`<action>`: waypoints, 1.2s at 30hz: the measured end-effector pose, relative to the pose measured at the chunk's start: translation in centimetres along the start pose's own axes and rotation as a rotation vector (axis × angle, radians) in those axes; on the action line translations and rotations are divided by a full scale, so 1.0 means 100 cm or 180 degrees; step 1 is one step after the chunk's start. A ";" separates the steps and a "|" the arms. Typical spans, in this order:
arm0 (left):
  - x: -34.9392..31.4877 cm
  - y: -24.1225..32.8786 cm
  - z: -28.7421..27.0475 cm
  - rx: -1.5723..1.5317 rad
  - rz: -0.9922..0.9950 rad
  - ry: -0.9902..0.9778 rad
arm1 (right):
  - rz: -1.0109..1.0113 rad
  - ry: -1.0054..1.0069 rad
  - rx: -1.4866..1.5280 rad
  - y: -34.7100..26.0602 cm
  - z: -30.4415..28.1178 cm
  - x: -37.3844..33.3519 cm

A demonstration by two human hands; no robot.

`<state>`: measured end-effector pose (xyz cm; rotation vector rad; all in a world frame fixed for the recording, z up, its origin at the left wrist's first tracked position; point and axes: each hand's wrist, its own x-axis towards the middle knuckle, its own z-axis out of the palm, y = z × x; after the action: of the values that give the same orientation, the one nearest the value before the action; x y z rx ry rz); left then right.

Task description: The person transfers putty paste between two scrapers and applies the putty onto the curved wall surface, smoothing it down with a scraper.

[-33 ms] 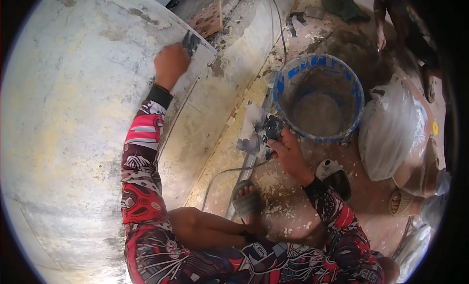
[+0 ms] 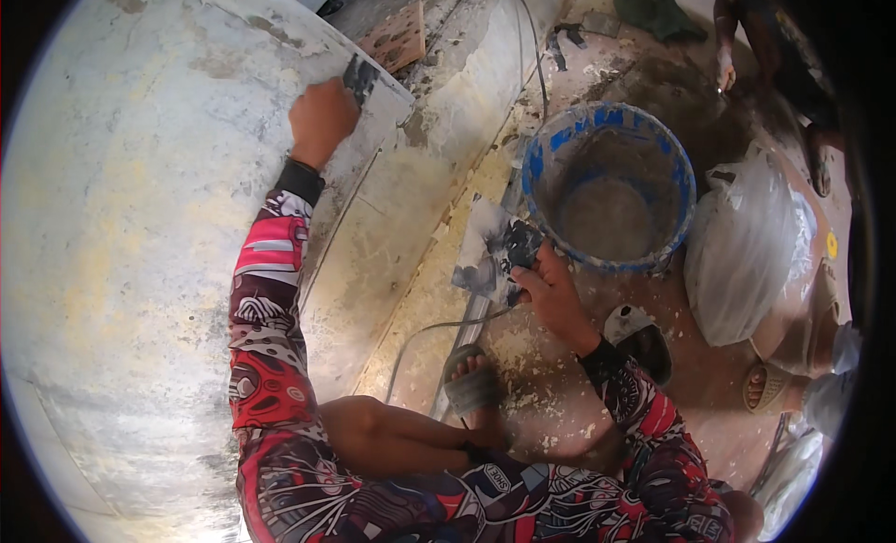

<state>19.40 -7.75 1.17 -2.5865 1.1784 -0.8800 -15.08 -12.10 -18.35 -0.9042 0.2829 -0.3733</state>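
Observation:
My left hand [image 2: 324, 121] is closed and up against the pale, patchy wall [image 2: 168, 225], close to its edge. Beyond the knuckles shows a dark-smeared flat tool, apparently a scraper [image 2: 362, 79]; its grip is hidden by my fingers. My right hand [image 2: 557, 300] grips a wide putty knife [image 2: 481, 235] by its dark, crusted handle, thumb on top. Pale and grey paste coats that blade, which is held out left of a blue-rimmed bucket [image 2: 679, 169]. Dried grey residue lines the bucket's inside.
A full translucent plastic bag [image 2: 742, 253] stands right of the bucket. A dark cable [image 2: 425, 326] runs past my sandalled foot [image 2: 473, 384]. A holed reddish brick [image 2: 397, 37] lies by the wall's edge. Another person's hand [image 2: 725, 71] and legs show at right.
My left hand has shifted slightly left along the wall, and the dark tool with it. My right hand and the putty knife stay where they were.

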 end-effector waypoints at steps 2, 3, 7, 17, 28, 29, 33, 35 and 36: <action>0.008 -0.003 -0.013 0.0069 -0.0166 0.0133 | 0.0037 0.0034 -0.0176 0.003 -0.002 0.000; 0.012 -0.009 -0.021 0.0091 -0.0169 0.0136 | 0.0034 0.0017 -0.0163 0.002 0.000 0.000; 0.029 -0.026 -0.049 0.0161 -0.0313 0.0290 | -0.0004 0.0030 -0.0024 -0.002 0.000 -0.001; 0.033 -0.072 -0.099 0.0187 -0.0583 0.0863 | -0.0099 -0.0049 -0.0022 0.002 0.000 -0.001; -0.048 -0.011 -0.021 -0.0647 0.0165 0.0147 | 0.0014 0.0014 -0.0009 0.000 0.000 0.001; -0.053 -0.005 -0.005 -0.0662 0.0163 0.0142 | -0.0018 0.0029 -0.0053 0.001 0.000 0.001; -0.065 0.010 0.033 -0.0590 0.0309 -0.0185 | 0.0042 0.0119 -0.0084 -0.002 0.001 -0.004; -0.063 0.010 0.043 -0.0391 0.0225 -0.0263 | 0.0017 0.0077 -0.0202 0.010 -0.005 0.001; -0.062 0.010 0.043 -0.0398 0.0220 -0.0262 | 0.0018 0.0077 -0.0211 0.008 -0.004 0.000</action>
<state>18.09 -4.29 -5.44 -2.6324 1.3305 -0.7003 -15.08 -11.87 -19.23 -0.9642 0.3217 -0.3716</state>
